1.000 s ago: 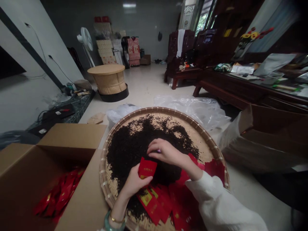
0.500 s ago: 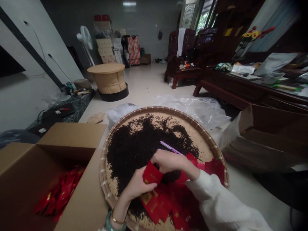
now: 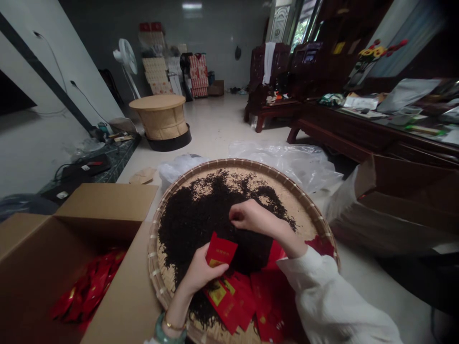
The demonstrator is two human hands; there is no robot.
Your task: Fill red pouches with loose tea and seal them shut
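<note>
My left hand (image 3: 201,272) is closed around a small red packet (image 3: 222,251) with gold print, held upright and slightly tilted. Just right of and above it, my right hand (image 3: 251,216) hovers over dark, twisted loose tea leaves (image 3: 201,210). Its fingers are curled together, and whatever they may hold is hidden. The leaves are spread over a round woven bamboo tray (image 3: 304,200). Below my left hand, several flat red packets (image 3: 233,301) lie overlapping at the tray's near side, partly covered by my right sleeve.
An open cardboard box (image 3: 118,282) stands at the left with several red packets (image 3: 89,286) inside. Another open carton (image 3: 401,191) is at the right. Clear plastic bags (image 3: 283,160) lie beyond the tray. A dark wooden table (image 3: 333,124) stands farther right.
My right hand has moved from the mouth of the red packet up over the tea leaves. My left hand has shifted slightly left with the packet. The purple stick is now out of sight.
</note>
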